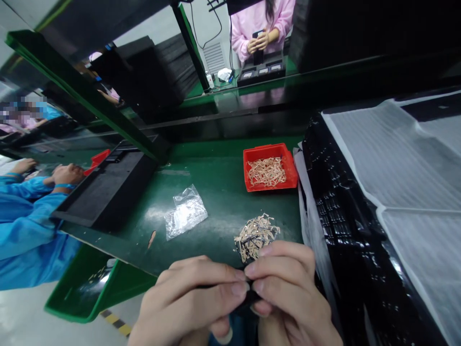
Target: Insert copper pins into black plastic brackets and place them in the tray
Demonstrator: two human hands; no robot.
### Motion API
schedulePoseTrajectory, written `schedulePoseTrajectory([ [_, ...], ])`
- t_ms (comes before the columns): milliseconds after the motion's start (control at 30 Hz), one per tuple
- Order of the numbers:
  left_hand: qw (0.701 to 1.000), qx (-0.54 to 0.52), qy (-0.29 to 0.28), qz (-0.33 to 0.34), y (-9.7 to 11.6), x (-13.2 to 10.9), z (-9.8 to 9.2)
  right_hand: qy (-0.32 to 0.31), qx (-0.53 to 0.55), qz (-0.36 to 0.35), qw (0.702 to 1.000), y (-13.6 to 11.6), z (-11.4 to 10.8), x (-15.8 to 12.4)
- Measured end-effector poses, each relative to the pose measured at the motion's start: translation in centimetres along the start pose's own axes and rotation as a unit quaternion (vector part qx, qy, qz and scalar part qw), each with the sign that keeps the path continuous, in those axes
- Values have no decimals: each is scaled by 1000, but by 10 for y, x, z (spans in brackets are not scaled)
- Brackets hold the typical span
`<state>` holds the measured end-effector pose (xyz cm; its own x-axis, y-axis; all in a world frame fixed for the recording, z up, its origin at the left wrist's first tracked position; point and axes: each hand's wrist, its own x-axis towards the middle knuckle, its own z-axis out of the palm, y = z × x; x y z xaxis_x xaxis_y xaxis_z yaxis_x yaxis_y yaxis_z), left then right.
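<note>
My left hand (196, 300) and my right hand (293, 288) meet at the front edge of the bench, fingertips pinched close together. Between them shows a small dark piece (248, 284), mostly covered by the fingers, so its kind is unclear. Just beyond the fingertips lies a loose pile of small tan and dark strip-like parts (256, 233). Farther back stands a red bin (270, 187) holding many thin tan strips (267, 171). A clear plastic bag (186, 213) rests flat on the green bench to the left of the pile.
Black trays with white sheets (406, 144) border the right side. At left are a black tray (108, 187), a green bin (77, 300) below the bench edge, and a co-worker's blue sleeve (25, 230). Across the bench, a person in pink (264, 29) handles a dark item.
</note>
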<state>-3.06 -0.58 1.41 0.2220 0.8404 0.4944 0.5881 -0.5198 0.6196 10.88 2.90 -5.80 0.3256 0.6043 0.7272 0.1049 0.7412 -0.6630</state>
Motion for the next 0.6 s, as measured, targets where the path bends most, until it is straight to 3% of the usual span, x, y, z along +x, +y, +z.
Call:
schedulePoseTrajectory([
  [300,993,-99,-19,-61,6,13,15,55,-29,64,996,-8,1,4],
  [400,992,-101,-9,-78,7,9,21,9,-24,23,999,-6,-8,7],
  [467,995,-80,5,-58,6,8,22,-6,-10,11,1000,-5,-10,9],
  [600,999,-42,22,-16,6,10,19,60,43,76,994,-6,0,11],
])
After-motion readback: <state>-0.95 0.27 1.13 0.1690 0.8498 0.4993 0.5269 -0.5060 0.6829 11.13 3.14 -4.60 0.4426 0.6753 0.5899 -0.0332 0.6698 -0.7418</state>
